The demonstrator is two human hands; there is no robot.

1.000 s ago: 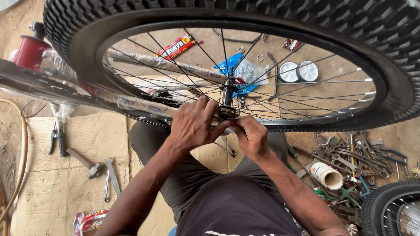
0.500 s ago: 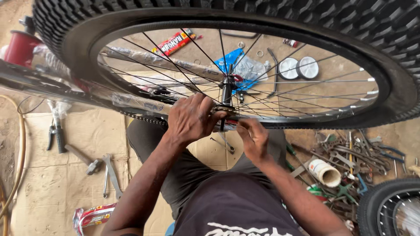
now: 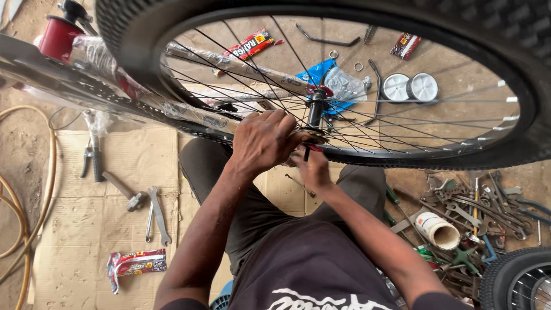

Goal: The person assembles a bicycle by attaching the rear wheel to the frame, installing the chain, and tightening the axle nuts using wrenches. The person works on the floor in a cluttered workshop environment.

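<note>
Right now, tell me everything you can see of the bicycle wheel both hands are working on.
The bicycle wheel fills the upper view: black knobby tyre, dark rim, thin metal spokes meeting a hub at centre. It sits in a plastic-wrapped frame. The left hand grips at the hub's axle end; the right hand touches just below it.

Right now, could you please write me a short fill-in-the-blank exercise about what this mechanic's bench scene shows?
1. Both hands, left hand and right hand, work at the hub of a bicycle ____.
2. The hammer and wrenches lie on flattened ____.
3. The two small training wheels on the ground are ____ in colour.

Missing words: wheel; cardboard; white
</note>
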